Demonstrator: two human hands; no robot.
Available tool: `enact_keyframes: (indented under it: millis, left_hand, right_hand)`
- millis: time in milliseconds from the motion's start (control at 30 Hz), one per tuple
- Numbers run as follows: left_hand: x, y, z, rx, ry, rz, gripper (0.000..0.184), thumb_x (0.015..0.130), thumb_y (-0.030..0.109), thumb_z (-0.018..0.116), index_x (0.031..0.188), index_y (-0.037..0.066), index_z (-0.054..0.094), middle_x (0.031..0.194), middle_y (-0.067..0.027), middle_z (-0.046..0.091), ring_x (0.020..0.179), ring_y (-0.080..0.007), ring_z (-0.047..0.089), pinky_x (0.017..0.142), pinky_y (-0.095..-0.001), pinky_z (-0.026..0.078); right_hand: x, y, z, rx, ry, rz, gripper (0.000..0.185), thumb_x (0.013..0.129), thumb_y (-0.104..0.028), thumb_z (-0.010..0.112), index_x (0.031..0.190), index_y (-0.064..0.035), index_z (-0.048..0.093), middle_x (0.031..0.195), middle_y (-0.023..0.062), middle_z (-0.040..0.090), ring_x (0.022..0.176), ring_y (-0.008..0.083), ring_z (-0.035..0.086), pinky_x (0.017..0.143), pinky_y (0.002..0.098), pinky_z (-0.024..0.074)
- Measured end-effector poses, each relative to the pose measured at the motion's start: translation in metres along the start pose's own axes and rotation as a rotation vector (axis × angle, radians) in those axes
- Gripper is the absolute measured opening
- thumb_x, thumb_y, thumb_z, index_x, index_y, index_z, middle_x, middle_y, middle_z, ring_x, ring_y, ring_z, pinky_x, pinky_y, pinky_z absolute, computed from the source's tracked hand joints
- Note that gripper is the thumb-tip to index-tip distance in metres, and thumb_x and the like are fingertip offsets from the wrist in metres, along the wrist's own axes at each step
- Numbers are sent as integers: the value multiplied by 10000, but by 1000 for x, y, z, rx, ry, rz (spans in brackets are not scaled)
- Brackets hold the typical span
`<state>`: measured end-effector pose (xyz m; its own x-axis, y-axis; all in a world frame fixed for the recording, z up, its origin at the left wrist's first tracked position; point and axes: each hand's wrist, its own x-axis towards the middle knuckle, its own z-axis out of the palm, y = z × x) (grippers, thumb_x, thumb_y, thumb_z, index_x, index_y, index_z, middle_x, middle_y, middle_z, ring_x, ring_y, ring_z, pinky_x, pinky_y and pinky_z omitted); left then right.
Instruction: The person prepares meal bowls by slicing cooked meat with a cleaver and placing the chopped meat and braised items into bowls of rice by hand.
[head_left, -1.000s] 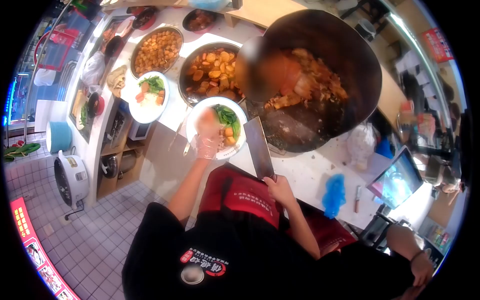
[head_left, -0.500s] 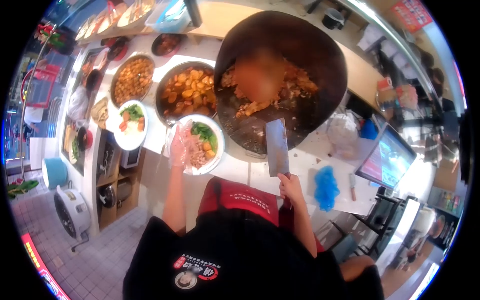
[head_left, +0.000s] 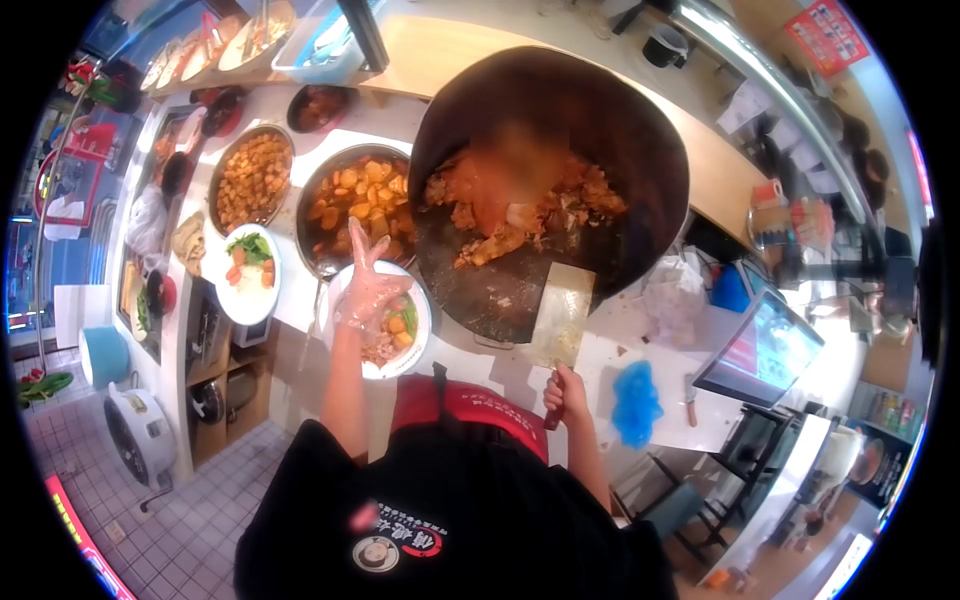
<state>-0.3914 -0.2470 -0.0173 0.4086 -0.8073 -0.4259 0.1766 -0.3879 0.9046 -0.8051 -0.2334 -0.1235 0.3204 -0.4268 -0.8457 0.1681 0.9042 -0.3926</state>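
Note:
My left hand [head_left: 364, 290], in a clear plastic glove, is over a white plate [head_left: 412, 345] with its fingers spread and nothing in them. Chopped meat [head_left: 380, 349], green vegetables and yellow-orange chunks show on that plate, partly hidden by the hand. My right hand [head_left: 567, 392] is wrapped round the handle of a cleaver [head_left: 562, 318], whose broad blade points away from me over the near edge of a large dark round board or pan [head_left: 490, 300]. Browned meat pieces [head_left: 590, 200] are heaped there; a blurred patch covers part of the heap.
Behind the plate stand a pot of stewed chunks [head_left: 365, 205] and a pan of cubed food [head_left: 252, 175]. A second filled plate [head_left: 248, 295] is at left. On the right are a blue plastic bag [head_left: 637, 402], a small knife [head_left: 690, 400] and a screen [head_left: 765, 345].
My left hand has gone from the plate's left edge to above its food, its fingers now spread. The cleaver has turned, showing more of its blade face. The whole view has shifted slightly.

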Motion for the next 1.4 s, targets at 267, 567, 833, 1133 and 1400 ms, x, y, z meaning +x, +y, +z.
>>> enact_keyframes:
  millis: [267,567,833,1133,1400]
  left_hand:
    - [41,-42,60,335,-14,128,986,695,6,817,1502,44,252,1316,-278,460,821,-278,669,785,-339,600]
    - [84,-95,159,495,137,319,438,736,262,803,975,-46,604,896,-222,639,785,-339,639,721,-414,525]
    - [92,-66,185,-461,-35,-264,306,920,250,650,1079,-3,583,1026,-144,648,700,-211,637,560,-301,523]
    - [22,-40,124,-853,-113,-262,267,944,233,610,1097,14,625,1122,-150,645,910,-267,658,698,-307,537]
    - [-54,-12,3,-893,67,-10,289,929,271,627,1130,64,636,1079,-70,669,946,-220,651,759,-293,539]
  right_hand:
    - [19,2,-6,-173,50,-68,361,971,-392,544,780,-102,445,518,2,320,405,129,345,390,285,315]
    - [27,-10,-27,-99,-16,-21,411,960,-447,554,782,-90,454,529,11,355,409,128,355,393,285,326]
    - [23,-29,-37,-189,11,-85,417,969,-432,544,761,-77,475,532,25,396,414,131,389,396,293,343]
    - [92,-59,-69,-309,-23,-192,374,971,-478,536,853,-125,500,561,4,431,427,113,411,403,272,370]
    - [105,-74,-67,-292,-3,-209,427,989,-557,424,874,-150,481,591,12,467,454,141,457,435,278,408]
